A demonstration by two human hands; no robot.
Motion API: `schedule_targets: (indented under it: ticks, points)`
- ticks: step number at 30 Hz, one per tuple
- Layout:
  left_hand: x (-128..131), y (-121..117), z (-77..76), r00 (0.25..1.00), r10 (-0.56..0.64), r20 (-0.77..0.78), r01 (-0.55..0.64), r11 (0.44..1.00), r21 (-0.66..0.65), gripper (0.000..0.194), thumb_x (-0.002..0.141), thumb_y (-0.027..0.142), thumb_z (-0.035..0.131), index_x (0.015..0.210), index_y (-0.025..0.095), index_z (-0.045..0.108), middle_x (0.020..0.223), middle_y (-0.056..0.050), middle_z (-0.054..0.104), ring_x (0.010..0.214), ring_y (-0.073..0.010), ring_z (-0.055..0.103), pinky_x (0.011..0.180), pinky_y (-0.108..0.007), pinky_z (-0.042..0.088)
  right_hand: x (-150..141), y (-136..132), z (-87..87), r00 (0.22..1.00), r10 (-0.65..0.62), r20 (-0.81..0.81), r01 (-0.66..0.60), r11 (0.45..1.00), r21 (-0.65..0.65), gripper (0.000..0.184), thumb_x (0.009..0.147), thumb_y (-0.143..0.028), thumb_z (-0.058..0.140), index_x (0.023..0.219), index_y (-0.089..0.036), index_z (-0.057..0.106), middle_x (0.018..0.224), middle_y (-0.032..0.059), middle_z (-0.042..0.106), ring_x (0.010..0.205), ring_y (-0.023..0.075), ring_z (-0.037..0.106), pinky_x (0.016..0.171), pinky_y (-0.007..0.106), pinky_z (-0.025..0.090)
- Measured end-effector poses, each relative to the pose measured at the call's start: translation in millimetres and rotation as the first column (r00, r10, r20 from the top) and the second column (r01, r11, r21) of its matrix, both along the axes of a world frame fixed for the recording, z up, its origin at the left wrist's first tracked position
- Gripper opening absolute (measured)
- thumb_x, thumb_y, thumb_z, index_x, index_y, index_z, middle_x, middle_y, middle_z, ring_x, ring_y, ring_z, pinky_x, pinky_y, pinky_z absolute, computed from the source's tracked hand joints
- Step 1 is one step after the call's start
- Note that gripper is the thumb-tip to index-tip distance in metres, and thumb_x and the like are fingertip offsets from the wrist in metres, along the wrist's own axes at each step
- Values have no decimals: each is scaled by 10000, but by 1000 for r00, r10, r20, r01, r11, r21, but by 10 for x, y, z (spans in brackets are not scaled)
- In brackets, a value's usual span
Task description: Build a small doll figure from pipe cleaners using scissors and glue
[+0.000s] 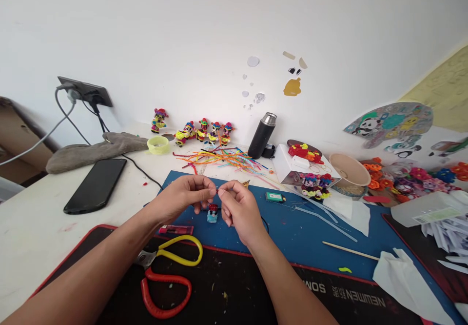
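Note:
My left hand (190, 194) and my right hand (238, 209) meet above the blue mat (234, 239), thumbs and index fingers pinched almost tip to tip. Whatever sits between the fingertips is too small to make out. Just below the hands, a small red and light-blue fuzzy piece (212, 213) rests on the mat. A pink-red lighter (177, 230) lies under my left wrist. Scissors with one yellow and one red handle (168, 291) lie on the black desk pad (226, 291), their blades partly hidden by my left forearm.
Behind the hands are loose coloured pipe cleaners (223, 158), several fuzzy figures (204, 131), yellow-green tape (158, 144) and a black thermos (262, 135). A phone (95, 186) lies left. A wooden stick (351, 251), white tissue (404, 281) and plastic box (420, 208) are right.

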State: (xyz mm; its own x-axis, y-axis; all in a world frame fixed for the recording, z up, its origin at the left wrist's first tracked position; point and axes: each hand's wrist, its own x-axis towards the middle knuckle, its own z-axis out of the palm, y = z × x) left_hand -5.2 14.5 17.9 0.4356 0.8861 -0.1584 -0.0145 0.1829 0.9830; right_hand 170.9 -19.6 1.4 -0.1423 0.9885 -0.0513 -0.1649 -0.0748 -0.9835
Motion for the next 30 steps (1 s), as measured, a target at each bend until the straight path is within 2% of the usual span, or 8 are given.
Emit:
schedule_targets:
  ticks: [13, 18, 30]
  points:
    - [-38, 4, -36, 1000, -23, -21, 24, 997, 68, 304, 744, 433, 851, 802, 183, 688, 699, 21, 627, 613, -133, 575, 510, -219, 470, -7, 8, -17, 1000, 8, 13, -8, 1000, 5, 269, 872, -446, 702, 854, -211, 574, 472, -118, 458, 323, 59, 368, 346, 181, 280]
    - [-33, 2, 7, 999, -25, -36, 27, 998, 61, 288, 727, 421, 838, 774, 187, 676, 680, 19, 627, 597, -135, 570, 502, -224, 465, -3, -1, -18, 1000, 16, 10, -16, 1000, 1, 297, 879, -479, 704, 880, -209, 582, 484, -115, 468, 331, 61, 375, 350, 182, 282]
    - [-24, 9, -8, 1000, -17, -25, 18, 999, 42, 305, 699, 415, 884, 786, 180, 710, 682, 18, 632, 600, -129, 562, 491, -210, 453, 9, 8, -26, 1000, 12, 1, -12, 1000, 6, 303, 874, -476, 707, 869, -210, 562, 488, -116, 477, 323, 59, 380, 345, 183, 274]
